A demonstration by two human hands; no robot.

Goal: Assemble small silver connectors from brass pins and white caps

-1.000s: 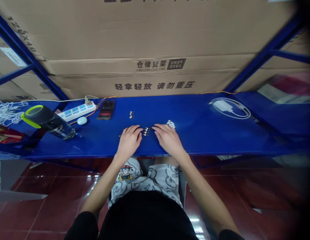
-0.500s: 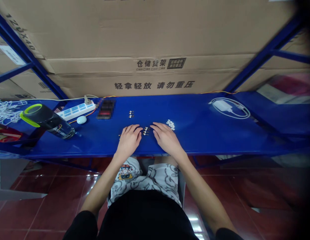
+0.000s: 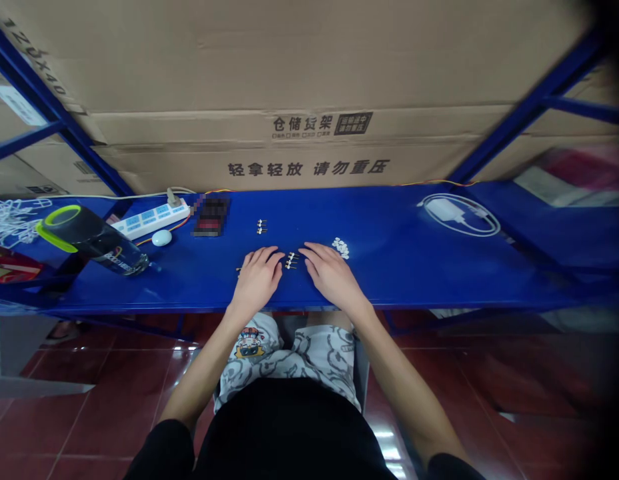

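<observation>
Power strip (image 3: 152, 222) near water bottle (image 3: 92, 240)

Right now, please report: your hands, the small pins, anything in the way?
Left hand and right hand flat, empty, on blue shelf. Small metal pins between them. Small white parts beyond right hand.

Left hand (image 3: 256, 283) and right hand (image 3: 334, 273) rest palm-down, open, on blue steel shelf (image 3: 389, 287). Small metal pins (image 3: 290, 261) lie between them; further pins (image 3: 261, 227) beyond left hand; white pieces (image 3: 340, 247) beyond right fingertips.
</observation>
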